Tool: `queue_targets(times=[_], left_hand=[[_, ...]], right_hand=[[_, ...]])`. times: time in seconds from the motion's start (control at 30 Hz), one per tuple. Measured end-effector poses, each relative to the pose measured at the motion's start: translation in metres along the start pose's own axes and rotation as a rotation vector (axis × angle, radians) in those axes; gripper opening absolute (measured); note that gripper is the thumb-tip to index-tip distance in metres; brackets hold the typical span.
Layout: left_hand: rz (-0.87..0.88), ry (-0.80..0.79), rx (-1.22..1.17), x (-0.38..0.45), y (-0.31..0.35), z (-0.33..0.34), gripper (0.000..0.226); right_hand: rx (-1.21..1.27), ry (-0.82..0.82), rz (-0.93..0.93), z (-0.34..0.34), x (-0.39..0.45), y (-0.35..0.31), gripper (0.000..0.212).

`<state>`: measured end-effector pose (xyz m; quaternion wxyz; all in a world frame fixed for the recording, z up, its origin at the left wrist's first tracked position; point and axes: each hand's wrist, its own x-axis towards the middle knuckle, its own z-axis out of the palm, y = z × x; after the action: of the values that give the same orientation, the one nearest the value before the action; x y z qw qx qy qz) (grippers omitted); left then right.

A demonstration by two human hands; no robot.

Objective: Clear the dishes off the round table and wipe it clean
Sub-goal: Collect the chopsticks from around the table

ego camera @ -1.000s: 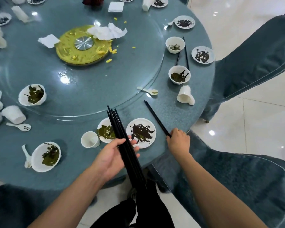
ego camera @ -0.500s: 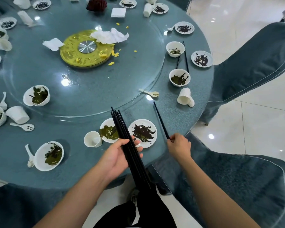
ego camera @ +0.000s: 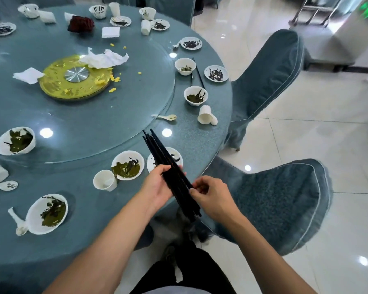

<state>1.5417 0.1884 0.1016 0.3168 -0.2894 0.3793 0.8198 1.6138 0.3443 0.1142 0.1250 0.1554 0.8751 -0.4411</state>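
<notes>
Black lacquer-look chopsticks (ego camera: 168, 172), a bundle of them, are sitting at lower centre of the frame, tips fanning up and left over the near edge of the worktop (ego camera: 202, 143). The left hand (ego camera: 157, 187) is wrapping its fingers round the bundle's middle. The right hand (ego camera: 210, 198) is pinching the lower right side of the bundle with fingertips, seemingly squaring the ends.

Handling, as a judgement: the sticks are looking stiff, light and smooth, likely slick with sauce, so individual ones are prone to sliding out of a loose hold. The best hold is probably round the middle with a full wrap, butt ends evened up.

More chopsticks (ego camera: 198, 73) are lying at upper right of centre, between a small bowl (ego camera: 185, 66) and a sauce dish (ego camera: 216, 73); being thin and flat on the worktop, they are probably calling for a fingertip lift at one end.

Just above the hands a dirty bowl (ego camera: 128, 165), a small cup (ego camera: 105, 180) and a plate (ego camera: 174, 158), partly hidden by the bundle, are waiting. Ceramic by the look: rigid, breakable, wet inside, best taken by the rim or from beneath.
</notes>
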Motion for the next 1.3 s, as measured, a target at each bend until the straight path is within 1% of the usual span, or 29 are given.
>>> queue_targets(times=[0.13,0.3,0.47,0.53,0.6,0.73,0.83,0.93,1.07,1.2,1.3], left_hand=[[-0.007,-0.022,-0.032,-0.006,-0.017,0.014,0.019],[-0.025,-0.011,-0.008,-0.013,-0.046,0.038,0.02],[-0.042,-0.018,0.035,-0.014,-0.087,0.071,0.02],[-0.04,-0.027,0.028,-0.017,-0.107,0.09,0.02],[-0.04,-0.033,0.021,-0.018,-0.129,0.109,0.019],[-0.05,-0.06,0.008,-0.021,-0.172,0.143,0.018],[-0.047,-0.096,-0.001,-0.022,-0.204,0.17,0.017],[-0.063,-0.125,0.009,-0.024,-0.229,0.201,0.017],[-0.066,-0.117,0.026,-0.017,-0.25,0.243,0.017],[-0.056,-0.12,0.008,0.002,-0.254,0.279,0.017],[-0.043,-0.123,-0.007,0.027,-0.25,0.304,0.017]], right_hand=[[-0.057,0.002,-0.001,-0.013,-0.026,0.009,0.007],[-0.107,0.054,-0.055,-0.041,-0.047,0.028,0.014],[-0.108,0.167,-0.103,-0.084,-0.06,0.065,0.012],[-0.192,0.224,-0.161,-0.108,-0.064,0.086,0.012],[-0.281,0.261,-0.196,-0.135,-0.07,0.11,0.02],[-0.432,0.296,-0.239,-0.188,-0.079,0.154,0.03],[-0.491,0.32,-0.245,-0.224,-0.082,0.184,0.036],[-0.508,0.349,-0.247,-0.256,-0.082,0.209,0.037],[-0.504,0.375,-0.237,-0.293,-0.071,0.233,0.039],[-0.507,0.39,-0.24,-0.323,-0.044,0.25,0.038],[-0.524,0.369,-0.257,-0.346,-0.013,0.256,0.037]])
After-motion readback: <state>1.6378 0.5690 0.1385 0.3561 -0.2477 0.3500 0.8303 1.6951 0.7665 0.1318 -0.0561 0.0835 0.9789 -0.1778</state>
